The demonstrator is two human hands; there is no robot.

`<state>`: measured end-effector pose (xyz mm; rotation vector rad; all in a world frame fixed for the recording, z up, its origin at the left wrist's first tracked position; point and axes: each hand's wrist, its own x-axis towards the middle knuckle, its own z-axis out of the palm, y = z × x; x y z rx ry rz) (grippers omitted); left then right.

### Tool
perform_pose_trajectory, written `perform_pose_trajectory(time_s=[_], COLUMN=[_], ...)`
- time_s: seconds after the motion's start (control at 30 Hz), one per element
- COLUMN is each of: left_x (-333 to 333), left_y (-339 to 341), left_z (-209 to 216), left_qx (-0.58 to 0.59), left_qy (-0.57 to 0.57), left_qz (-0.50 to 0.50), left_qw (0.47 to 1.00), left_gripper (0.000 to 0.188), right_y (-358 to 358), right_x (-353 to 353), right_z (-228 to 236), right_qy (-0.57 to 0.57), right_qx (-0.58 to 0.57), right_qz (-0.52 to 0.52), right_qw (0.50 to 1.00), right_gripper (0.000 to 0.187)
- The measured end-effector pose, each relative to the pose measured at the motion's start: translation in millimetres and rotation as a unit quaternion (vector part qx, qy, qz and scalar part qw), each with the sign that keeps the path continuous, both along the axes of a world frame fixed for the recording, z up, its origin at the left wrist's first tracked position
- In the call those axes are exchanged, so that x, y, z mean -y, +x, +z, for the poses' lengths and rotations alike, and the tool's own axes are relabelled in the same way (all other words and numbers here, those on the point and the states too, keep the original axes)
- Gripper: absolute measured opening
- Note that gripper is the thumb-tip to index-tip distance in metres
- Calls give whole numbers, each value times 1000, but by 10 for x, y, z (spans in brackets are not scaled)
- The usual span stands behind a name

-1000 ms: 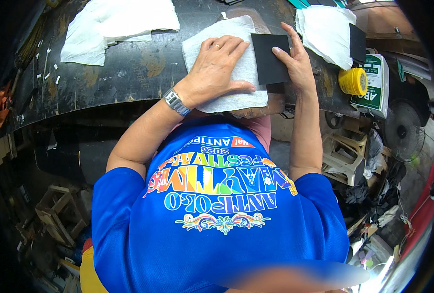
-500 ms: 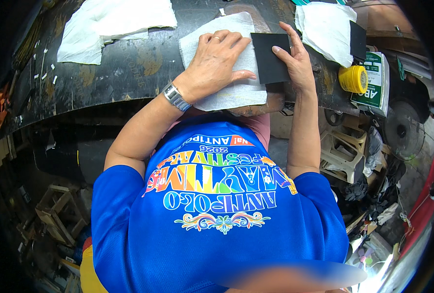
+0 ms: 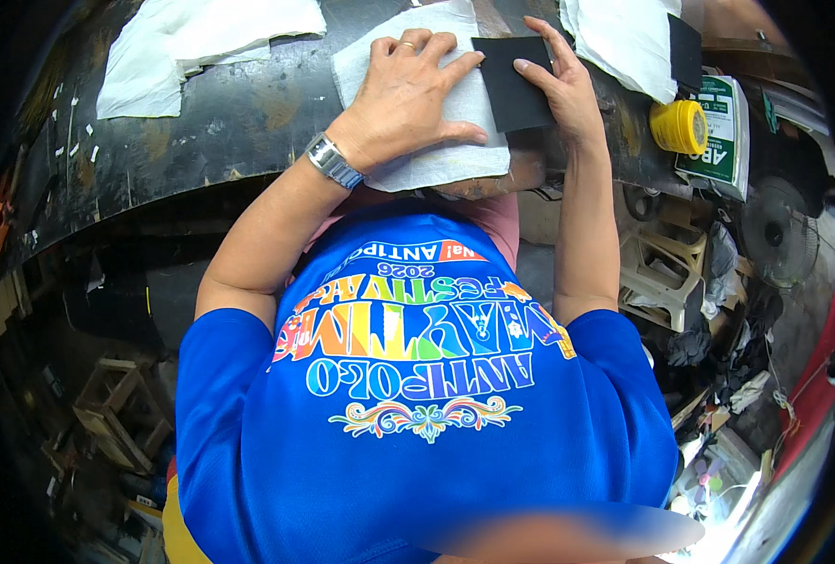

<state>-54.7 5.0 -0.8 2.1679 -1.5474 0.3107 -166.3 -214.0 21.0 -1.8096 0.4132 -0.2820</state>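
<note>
A white cloth piece (image 3: 455,167) lies near the table's front edge. My left hand (image 3: 408,99) rests on it palm down, fingers spread, a metal watch on its wrist. Along the cloth's right side is a black rectangular sheet (image 3: 510,85), its left edge overlapping the cloth. My left index fingertip comes close to that edge; whether it touches, I cannot tell. At the sheet's right edge, my right hand (image 3: 568,94) has its thumb on top and its other fingers along the side and partly hidden. Beneath the cloth, a brownish surface (image 3: 521,169) shows in part.
White cloths (image 3: 220,38) lie on the dark table (image 3: 248,132) at the left. More white cloth (image 3: 624,47) is at the right, beside another black piece (image 3: 685,52). A yellow tub (image 3: 678,127) and a green-and-white can (image 3: 721,141) stand at the right edge.
The whole scene sits slightly higher in the view. My left fingers are spread a little wider, the index reaching toward the black sheet. The right hand keeps its hold on the sheet.
</note>
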Motion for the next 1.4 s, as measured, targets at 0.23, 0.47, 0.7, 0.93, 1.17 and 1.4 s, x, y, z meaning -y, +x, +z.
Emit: perform_pose_trajectory(time_s=[0.23, 0.47, 0.7, 0.93, 1.17, 1.4], left_x=[-7, -9, 13, 54, 63, 95], left_y=[-2, -6, 7, -46, -39, -78], left_z=[28, 28, 10, -8, -54, -48], left_qx=[-23, -18, -4, -12, -9, -9], left_qy=[34, 38, 14, 22, -3, 0], left_qz=[-1, 1, 1, 19, 15, 36], left_qw=[999, 999, 1000, 999, 1000, 999], left_gripper=[91, 91, 91, 82, 83, 76], right_y=[1, -6, -7, 5, 7, -3], right_x=[59, 7, -63, -12, 5, -55], right_z=[-93, -74, 62, 28, 25, 89], right_qy=[-20, -44, -139, -127, -147, -188], right_qx=[35, 51, 21, 36, 46, 36], right_qz=[24, 30, 35, 47, 62, 58], right_qw=[999, 997, 989, 990, 986, 980], right_gripper=[59, 71, 65, 66, 64, 63])
